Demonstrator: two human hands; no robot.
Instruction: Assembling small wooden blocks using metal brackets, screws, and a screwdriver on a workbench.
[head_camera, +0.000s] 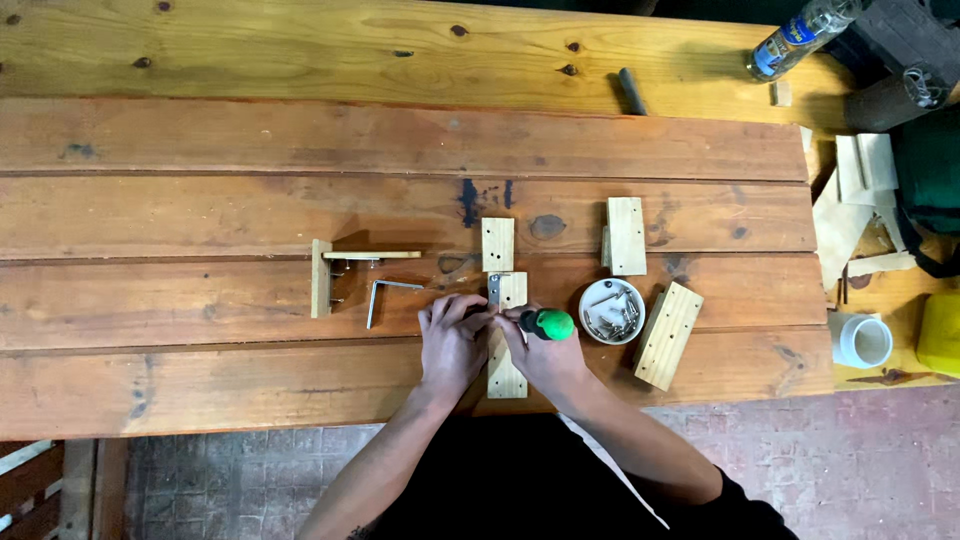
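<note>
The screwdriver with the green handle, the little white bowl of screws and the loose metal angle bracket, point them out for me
Screwdriver (553, 324), head view, on its green handle end.
White bowl (585, 311), head view, on its left rim.
Metal angle bracket (372, 304), head view, on its long upright leg.

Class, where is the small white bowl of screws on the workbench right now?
In the head view, the white bowl of screws sits right of centre on the workbench, just right of the green-handled screwdriver, beside an angled wood block.
</note>
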